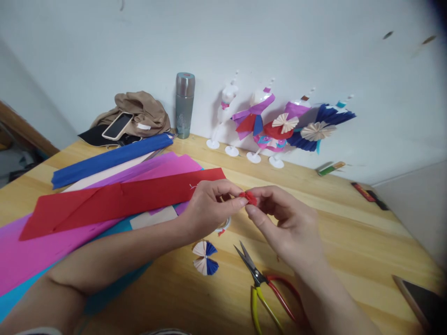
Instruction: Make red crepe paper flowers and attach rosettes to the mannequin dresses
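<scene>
Head view: left fingers (234,204) and right fingers (256,215) pinch a small red piece (249,198) between their nearly closed tips.

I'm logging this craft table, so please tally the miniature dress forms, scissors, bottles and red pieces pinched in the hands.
Dress forms: 4
Scissors: 1
Bottles: 1
Red pieces between left hand and right hand: 1
Total: 7

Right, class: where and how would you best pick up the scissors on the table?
Take the yellow handle from the person's near side. The scissors lie flat with parted blades pointing away, so the handles face the person; the right forearm partly hides the red handle, leaving the yellow one likely easier.
</scene>
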`<state>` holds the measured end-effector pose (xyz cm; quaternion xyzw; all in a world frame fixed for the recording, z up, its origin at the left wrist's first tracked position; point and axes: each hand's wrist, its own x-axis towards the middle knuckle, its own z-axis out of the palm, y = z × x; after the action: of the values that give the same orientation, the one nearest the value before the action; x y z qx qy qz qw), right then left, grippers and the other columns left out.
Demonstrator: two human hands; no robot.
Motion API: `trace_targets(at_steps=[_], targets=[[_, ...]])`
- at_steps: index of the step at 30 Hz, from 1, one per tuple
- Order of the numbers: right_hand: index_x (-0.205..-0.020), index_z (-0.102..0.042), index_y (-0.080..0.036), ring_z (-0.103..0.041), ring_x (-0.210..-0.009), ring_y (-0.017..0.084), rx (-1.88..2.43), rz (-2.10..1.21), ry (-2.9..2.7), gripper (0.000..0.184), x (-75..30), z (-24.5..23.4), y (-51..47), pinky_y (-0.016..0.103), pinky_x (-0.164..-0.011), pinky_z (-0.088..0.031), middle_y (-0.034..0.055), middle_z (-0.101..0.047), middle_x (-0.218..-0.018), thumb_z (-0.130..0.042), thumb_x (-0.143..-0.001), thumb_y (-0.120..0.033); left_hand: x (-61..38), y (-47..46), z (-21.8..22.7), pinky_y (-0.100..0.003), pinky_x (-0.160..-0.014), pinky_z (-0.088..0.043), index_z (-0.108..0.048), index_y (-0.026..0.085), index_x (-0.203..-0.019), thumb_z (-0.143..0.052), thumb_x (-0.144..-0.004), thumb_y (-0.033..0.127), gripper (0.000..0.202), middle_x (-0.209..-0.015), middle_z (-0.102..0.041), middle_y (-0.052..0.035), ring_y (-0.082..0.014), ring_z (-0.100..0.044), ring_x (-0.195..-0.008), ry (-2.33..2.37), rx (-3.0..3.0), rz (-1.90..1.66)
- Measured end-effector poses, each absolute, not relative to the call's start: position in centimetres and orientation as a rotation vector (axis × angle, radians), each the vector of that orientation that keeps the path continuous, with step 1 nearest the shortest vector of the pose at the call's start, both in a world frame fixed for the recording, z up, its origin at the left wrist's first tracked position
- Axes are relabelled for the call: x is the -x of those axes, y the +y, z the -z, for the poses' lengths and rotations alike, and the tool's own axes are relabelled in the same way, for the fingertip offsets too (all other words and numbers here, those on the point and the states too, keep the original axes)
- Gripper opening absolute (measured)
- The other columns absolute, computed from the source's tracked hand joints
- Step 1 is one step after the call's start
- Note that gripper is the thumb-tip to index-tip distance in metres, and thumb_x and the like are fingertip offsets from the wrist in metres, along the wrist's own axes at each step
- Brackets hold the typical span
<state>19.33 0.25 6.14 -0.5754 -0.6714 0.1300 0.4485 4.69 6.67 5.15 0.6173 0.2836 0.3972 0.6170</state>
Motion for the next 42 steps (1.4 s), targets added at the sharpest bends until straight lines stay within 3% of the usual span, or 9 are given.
trace_targets(at_steps=[5, 9, 16, 21, 29, 37, 42], targets=[[-0.090, -0.063, -0.019, -0.058, -0.056, 0.012, 1.406, -0.379, -1.665, 0.010, -19.5, -6.3, 0.3, 0.024, -0.049, -0.047, 0.0003, -0.063, -0.067, -0.057, -0.083, -0.017, -4.7, 6.9, -4.9, -0.020, -0.052, -0.035, -0.073, 0.013, -0.069, -0.068, -0.072, 0.025, 0.013, -0.060, -0.061, 0.0002, -0.0071, -0.047, -0.053, 0.663, -1.341, -0.872], [-0.095, -0.064, -0.017, -0.060, -0.058, 0.013, 1.393, -0.364, -1.651, 0.014, -19.5, -6.0, 0.4, 0.026, -0.050, -0.049, 0.0021, -0.065, -0.070, -0.062, -0.083, -0.023, -4.8, 6.9, -4.7, -0.022, -0.059, -0.042, -0.073, 0.013, -0.069, -0.066, -0.073, 0.021, 0.012, -0.067, -0.067, -0.0027, -0.0098, -0.055, -0.061, 0.645, -1.375, -0.901], [-0.083, -0.063, -0.021, -0.057, -0.058, 0.012, 1.394, -0.246, -1.672, 0.003, -19.7, -5.5, 0.0, 0.028, -0.054, -0.049, 0.0002, -0.063, -0.069, -0.062, -0.084, -0.017, -4.8, 7.0, -3.6, -0.020, -0.063, -0.050, -0.072, 0.016, -0.074, -0.065, -0.078, 0.014, 0.009, -0.078, -0.073, -0.0046, -0.0117, -0.065, -0.072, 0.555, -1.656, -1.142], [-0.079, -0.057, -0.023, -0.054, -0.057, 0.013, 1.300, -0.049, -1.778, 0.013, -19.6, -5.7, -0.3, 0.030, -0.054, -0.046, -0.0013, -0.058, -0.066, -0.061, -0.083, -0.011, -4.5, 7.2, -3.2, -0.022, -0.072, -0.057, -0.071, 0.016, -0.083, -0.061, -0.081, 0.006, 0.014, -0.087, -0.074, -0.0060, -0.0121, -0.069, -0.081, 0.399, -2.000, -1.454], [-0.098, -0.061, -0.026, -0.066, -0.067, 0.020, 1.078, 0.457, -2.020, 0.032, -20.0, -5.4, -0.4, 0.035, -0.059, -0.055, 0.0055, -0.071, -0.080, -0.065, -0.077, -0.003, -3.8, 7.0, -3.2, -0.021, -0.078, -0.059, -0.068, 0.016, -0.094, -0.061, -0.084, 0.006, 0.015, -0.097, -0.073, -0.0084, -0.0117, -0.070, -0.088, 0.300, -2.218, -1.678], [-0.108, -0.065, -0.030, -0.071, -0.084, 0.025, 1.160, 0.287, -2.137, 0.031, -22.0, -4.2, -1.8, 0.042, -0.071, -0.057, 0.0062, -0.075, -0.098, -0.060, -0.083, -0.013, -3.5, 7.0, -3.9, -0.021, -0.068, -0.060, -0.067, 0.020, -0.093, -0.062, -0.085, 0.010, 0.013, -0.094, -0.074, -0.0052, -0.0118, -0.070, -0.078, 0.308, -2.350, -1.797], [-0.088, -0.064, -0.028, -0.067, -0.067, 0.020, 1.137, 0.219, -2.017, 0.018, -20.9, -5.2, -0.6, 0.036, -0.060, -0.054, 0.0039, -0.072, -0.079, -0.060, -0.082, -0.011, -3.4, 8.0, -3.6, -0.024, -0.078, -0.061, -0.065, 0.017, -0.101, -0.062, -0.086, 0.013, 0.016, -0.101, -0.073, -0.0088, -0.0141, -0.071, -0.089, 0.176, -2.340, -1.748]])
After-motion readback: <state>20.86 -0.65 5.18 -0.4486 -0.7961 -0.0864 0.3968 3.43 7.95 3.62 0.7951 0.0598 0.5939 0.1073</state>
